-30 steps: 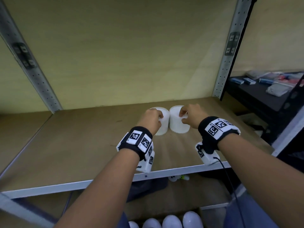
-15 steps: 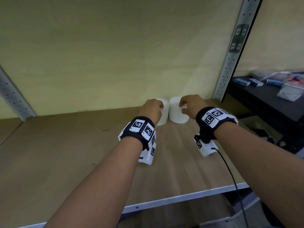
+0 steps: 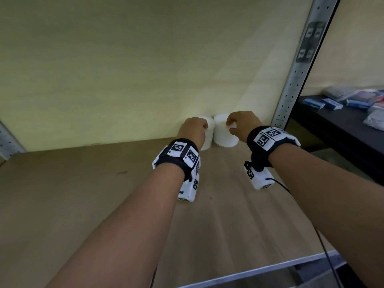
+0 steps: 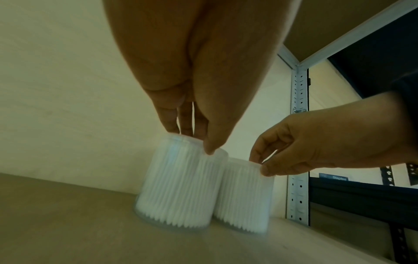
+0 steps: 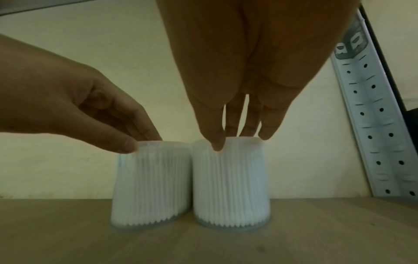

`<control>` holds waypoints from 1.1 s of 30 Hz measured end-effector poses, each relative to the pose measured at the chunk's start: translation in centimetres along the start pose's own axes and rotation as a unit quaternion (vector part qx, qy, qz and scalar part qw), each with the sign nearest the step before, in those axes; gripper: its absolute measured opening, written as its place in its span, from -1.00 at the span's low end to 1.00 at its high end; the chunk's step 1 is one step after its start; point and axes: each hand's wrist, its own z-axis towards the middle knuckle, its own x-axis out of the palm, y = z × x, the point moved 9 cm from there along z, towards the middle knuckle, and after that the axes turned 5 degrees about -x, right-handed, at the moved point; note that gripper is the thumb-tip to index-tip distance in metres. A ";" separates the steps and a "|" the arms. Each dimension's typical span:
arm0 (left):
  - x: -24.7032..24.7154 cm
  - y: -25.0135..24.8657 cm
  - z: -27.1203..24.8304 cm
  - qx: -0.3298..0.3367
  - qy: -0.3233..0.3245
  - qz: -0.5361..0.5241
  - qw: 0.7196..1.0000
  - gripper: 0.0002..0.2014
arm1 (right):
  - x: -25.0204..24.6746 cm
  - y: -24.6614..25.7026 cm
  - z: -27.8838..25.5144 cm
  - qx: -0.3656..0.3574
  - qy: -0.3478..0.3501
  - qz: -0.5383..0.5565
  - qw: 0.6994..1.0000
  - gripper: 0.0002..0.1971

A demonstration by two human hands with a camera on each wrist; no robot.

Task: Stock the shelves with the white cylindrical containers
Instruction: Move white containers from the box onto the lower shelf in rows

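Two white ribbed cylindrical containers stand side by side at the back of the wooden shelf [image 3: 104,194], close to the wall. My left hand [image 3: 194,129] pinches the top rim of the left container [image 3: 209,135] from above, thumb in front and fingers behind. My right hand [image 3: 243,126] holds the right container [image 3: 223,135] the same way. In the left wrist view the left container [image 4: 178,187] is blurred beneath my left hand [image 4: 190,139]. In the right wrist view the right container [image 5: 230,182] sits on the board under my right hand [image 5: 241,141], touching the left container [image 5: 151,184].
A perforated metal upright [image 3: 291,80] stands just right of the containers. Beyond it is a dark table [image 3: 332,129] with packets and small boxes. The shelf's metal front edge [image 3: 270,269] runs low in the head view. Bare board stretches to the left.
Both hands have carried the two containers from mid-shelf back to the wall, staying side by side. The head view has moved in closer over the shelf.
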 end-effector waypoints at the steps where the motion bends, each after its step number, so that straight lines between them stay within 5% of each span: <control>1: 0.1 0.0 0.0 0.001 -0.003 0.000 1.000 -0.65 | 0.0 -0.1 0.1 0.001 -0.001 0.003 1.000 -0.73; 7: 0.3 -0.8 0.0 0.002 0.003 0.032 0.999 -0.69 | 0.4 0.2 0.2 0.007 0.039 -0.006 0.999 -0.68; 10: 0.7 -0.3 -0.9 -0.002 0.066 0.040 0.997 -0.53 | 0.8 0.6 -1.5 -0.004 0.084 -0.025 0.996 -0.49; 14: -0.8 0.0 -4.3 0.008 0.050 -0.017 0.999 -0.45 | 0.6 1.2 -5.8 -0.014 0.082 -0.026 0.996 -0.42; 33: -6.6 3.4 -33.4 -0.075 0.114 0.017 0.990 -0.56 | 2.2 13.6 -30.6 -0.122 0.135 0.046 0.982 -0.55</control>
